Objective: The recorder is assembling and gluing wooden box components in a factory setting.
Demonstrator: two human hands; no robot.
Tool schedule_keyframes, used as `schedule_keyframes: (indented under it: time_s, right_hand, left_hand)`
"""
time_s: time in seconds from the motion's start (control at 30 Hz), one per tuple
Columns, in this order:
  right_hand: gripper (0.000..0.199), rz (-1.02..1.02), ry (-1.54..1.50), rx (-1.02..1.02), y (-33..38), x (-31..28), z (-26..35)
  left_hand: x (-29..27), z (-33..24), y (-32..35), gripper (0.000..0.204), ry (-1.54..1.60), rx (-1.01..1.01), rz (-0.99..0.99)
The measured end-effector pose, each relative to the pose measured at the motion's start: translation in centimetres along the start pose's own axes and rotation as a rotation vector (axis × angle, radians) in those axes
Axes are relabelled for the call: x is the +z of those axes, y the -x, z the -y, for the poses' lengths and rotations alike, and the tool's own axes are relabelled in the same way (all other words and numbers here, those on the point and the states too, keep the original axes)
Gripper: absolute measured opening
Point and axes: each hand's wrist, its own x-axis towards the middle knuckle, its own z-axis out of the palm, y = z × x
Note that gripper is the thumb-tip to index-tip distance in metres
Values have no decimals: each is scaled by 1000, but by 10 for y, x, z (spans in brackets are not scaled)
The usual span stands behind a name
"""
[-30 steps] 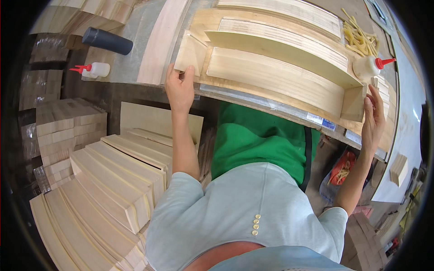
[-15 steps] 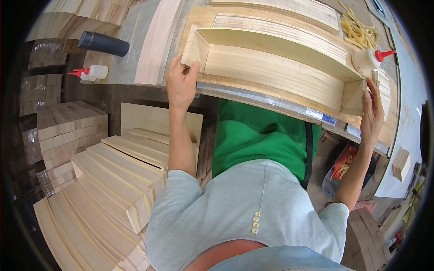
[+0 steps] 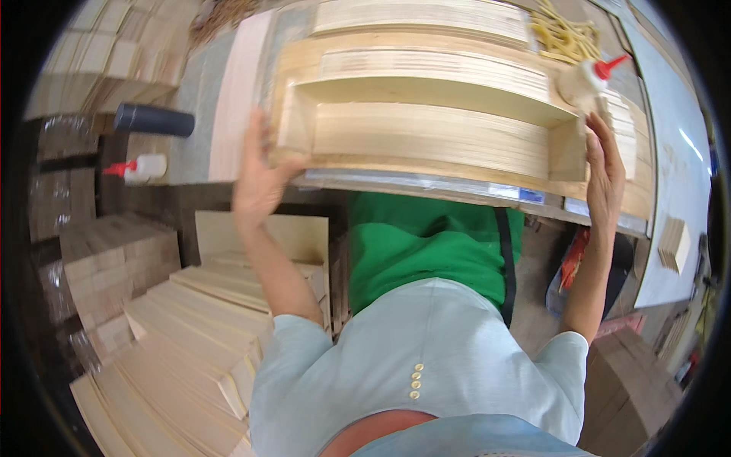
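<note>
A long, shallow wooden box frame [image 3: 567,152] of pale boards rests on the wooden work board [image 3: 285,65] along the bench's front edge. Just off the box's left end, my left hand [image 3: 260,183] is open, thumb spread from the fingers and blurred by motion. At the opposite end, my right hand [image 3: 605,164] keeps its fingers and thumb against the end piece. A white glue bottle with a red tip [image 3: 582,82] stands just beyond my right fingertips. Behind the box lie grooved pale wood strips [image 3: 434,65].
Yellow rubber bands [image 3: 563,34] lie at the far right. A dark cylinder [image 3: 154,120] and another glue bottle [image 3: 146,168] sit at the left. Stacked boards [image 3: 183,327] fill the lower left beside me. A small wood stack [image 3: 674,245] is on the right-hand surface.
My left hand has come off the box's left end and opened. The box now lies more level on the board. The whole view has shifted slightly.
</note>
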Motion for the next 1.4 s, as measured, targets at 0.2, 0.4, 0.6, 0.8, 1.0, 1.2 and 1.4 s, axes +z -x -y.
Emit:
schedule_keyframes:
  time_s: [0.2,0.4,0.6,0.8,1.0,1.2,1.4]
  right_hand:
    - [35,-84,-255,55,2,-15,-10]
    - [36,-123,-266,75,19,-28,-6]
    - [34,-202,-216,121,45,-54,-27]
    - [32,-231,-336,99,49,-53,-12]
    - [33,-74,-573,-75,35,-33,45]
    - [48,259,-566,-325,-2,33,111]
    - [85,595,-787,-309,-10,54,130]
  left_hand:
    - [24,-106,-106,61,-198,302,253]
    - [132,-68,-188,60,-725,356,753]
    - [150,-76,-197,52,-793,306,800]
    - [112,-62,-216,41,-382,171,728]
    - [23,-117,-208,32,-48,290,229]
    - [23,-153,-148,33,588,324,144]
    - [84,-180,-78,31,1360,209,162]
